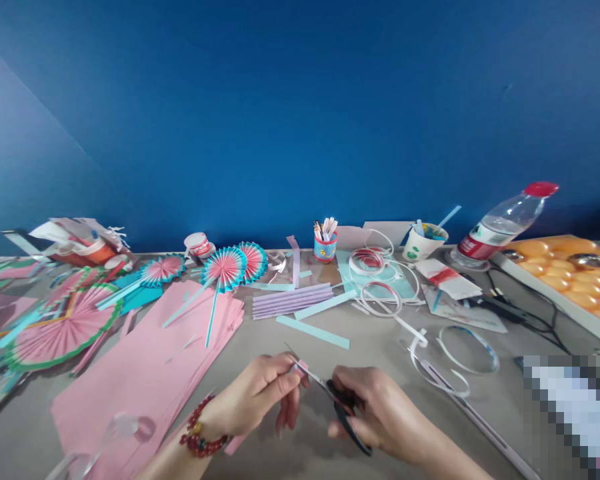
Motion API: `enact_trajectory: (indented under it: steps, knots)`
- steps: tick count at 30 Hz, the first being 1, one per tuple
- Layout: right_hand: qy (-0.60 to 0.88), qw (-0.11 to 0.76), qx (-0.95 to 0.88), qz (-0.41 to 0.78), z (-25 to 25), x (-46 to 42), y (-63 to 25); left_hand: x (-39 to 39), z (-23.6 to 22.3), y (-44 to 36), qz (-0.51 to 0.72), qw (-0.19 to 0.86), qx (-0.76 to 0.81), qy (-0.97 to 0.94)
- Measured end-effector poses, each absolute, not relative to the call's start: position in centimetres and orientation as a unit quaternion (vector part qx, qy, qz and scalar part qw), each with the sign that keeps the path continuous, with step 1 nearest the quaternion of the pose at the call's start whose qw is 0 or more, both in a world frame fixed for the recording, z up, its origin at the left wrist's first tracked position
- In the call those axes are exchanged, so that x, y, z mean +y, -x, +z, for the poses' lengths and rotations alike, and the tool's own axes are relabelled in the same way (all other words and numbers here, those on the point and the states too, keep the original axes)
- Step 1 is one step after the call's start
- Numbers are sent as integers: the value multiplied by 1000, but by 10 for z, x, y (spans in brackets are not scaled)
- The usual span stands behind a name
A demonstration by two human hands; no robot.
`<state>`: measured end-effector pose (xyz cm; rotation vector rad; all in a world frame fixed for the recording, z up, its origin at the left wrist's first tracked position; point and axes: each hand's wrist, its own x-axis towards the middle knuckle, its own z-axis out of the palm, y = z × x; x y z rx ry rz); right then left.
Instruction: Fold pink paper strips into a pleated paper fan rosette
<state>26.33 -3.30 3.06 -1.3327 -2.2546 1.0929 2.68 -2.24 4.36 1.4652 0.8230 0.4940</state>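
Observation:
My left hand (265,393), with a red bead bracelet (203,427) at the wrist, pinches a small pink paper piece (301,365) between thumb and forefinger. In my right hand (380,407) is a pair of black-handled scissors (347,413), its loops around the fingers. Its blades reach left to the pink piece and overlap it; whether they are cutting through cannot be made out. Left of my hands lies a stack of pink paper sheets (130,373). Beyond them are a pleated purple paper strip (293,300) and a pale blue strip (314,332).
Several folded paper fans (225,268) lie at the left and back. A pen cup (325,247), a paper cup (425,241) and a tilted-looking water bottle (500,227) stand along the blue wall. White tape coils (380,298) and cables spread at the right.

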Motion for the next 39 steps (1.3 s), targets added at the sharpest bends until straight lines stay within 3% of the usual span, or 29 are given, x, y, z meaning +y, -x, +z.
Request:
enact_trajectory:
  steps: [19, 39]
  knots:
    - [479, 197, -762, 388, 21, -32, -264, -25, 42, -28, 237, 661, 352, -619]
    - [464, 137, -817, 313, 39, -38, -264, -24, 47, -27, 214, 610, 351, -678]
